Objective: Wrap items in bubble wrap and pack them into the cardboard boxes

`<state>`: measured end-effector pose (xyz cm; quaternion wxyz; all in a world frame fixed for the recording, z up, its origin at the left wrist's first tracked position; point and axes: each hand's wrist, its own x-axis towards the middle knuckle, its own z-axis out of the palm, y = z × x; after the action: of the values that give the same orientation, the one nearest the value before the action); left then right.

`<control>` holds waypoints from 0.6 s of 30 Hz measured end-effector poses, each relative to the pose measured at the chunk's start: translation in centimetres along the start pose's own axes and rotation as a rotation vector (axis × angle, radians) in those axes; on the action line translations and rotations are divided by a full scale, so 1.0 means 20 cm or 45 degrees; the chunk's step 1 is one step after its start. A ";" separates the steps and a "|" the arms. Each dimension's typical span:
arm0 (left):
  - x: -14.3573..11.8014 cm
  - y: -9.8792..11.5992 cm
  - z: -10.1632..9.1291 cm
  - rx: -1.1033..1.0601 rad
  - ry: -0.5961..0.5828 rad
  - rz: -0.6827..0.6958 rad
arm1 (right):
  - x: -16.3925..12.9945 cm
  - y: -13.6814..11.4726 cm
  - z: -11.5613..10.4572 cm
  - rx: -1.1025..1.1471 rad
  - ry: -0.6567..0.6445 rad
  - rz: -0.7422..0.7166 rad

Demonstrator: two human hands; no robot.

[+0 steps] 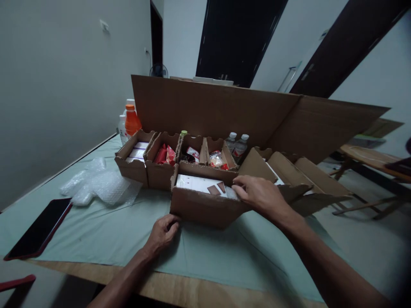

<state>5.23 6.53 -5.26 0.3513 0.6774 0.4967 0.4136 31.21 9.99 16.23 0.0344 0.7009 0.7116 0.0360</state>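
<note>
- The left hand (162, 233) lies on the pale green cloth (205, 252) at the near left corner of a low cardboard box (202, 207), fingers curled loosely against the box's front wall and closed around nothing.
- The right hand (258, 196) rests on the right end of that box, palm down, fingertips touching the white contents (197, 184) inside; it grips nothing that shows.
- A dark phone (40, 229) lies on the cloth at the near left, well apart from both hands.
- Bubble wrap (99, 186) sits farther left.
- Behind the box stands a row of small cardboard compartments (160, 164) with red packets (165, 155).
- Two water bottles (237, 145) and an orange bottle (131, 121) stand farther back, before a tall cardboard sheet (218, 111).
</note>
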 end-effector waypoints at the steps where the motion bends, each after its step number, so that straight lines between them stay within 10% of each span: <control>1: -0.01 0.01 -0.01 -0.011 0.010 -0.004 | -0.04 0.03 0.00 0.092 0.108 0.014; 7: -0.05 0.02 -0.14 -0.083 0.335 -0.144 | -0.33 0.25 0.16 0.744 0.746 0.118; 12: 0.04 0.06 -0.18 -0.083 0.406 -0.131 | -0.33 0.25 0.44 0.998 0.556 0.085; 18: 0.16 0.15 -0.02 -0.254 0.228 -0.019 | -0.23 0.05 0.63 1.167 0.298 0.071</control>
<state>6.57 8.93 -1.65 0.3743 0.5957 0.4875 0.5171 33.63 5.38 3.77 -0.3597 0.6538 0.6342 -0.2022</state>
